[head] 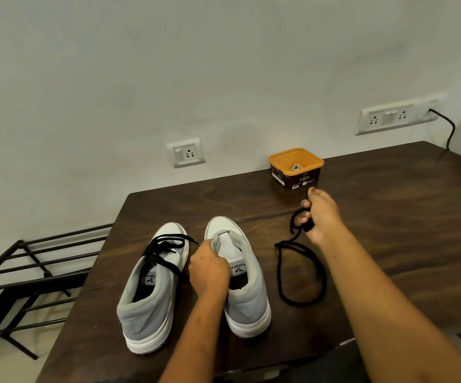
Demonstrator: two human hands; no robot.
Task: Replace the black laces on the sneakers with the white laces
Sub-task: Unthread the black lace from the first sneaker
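Home: wall sockets (185, 153), shoe rack (30, 283).

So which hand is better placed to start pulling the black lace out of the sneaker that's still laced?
Probably the left. The left hand grips the unlaced sneaker right beside the laced sneaker; the right hand is farther away, by the orange tub, holding the loose black lace.

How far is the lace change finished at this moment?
Done: the right sneaker has no lace; its black lace, held by the right hand, trails on the table. In hand: the left hand grips that sneaker's tongue. Left: the other sneaker is laced in black, and no white lace is threaded; something pale, unidentifiable, lies in the orange tub.
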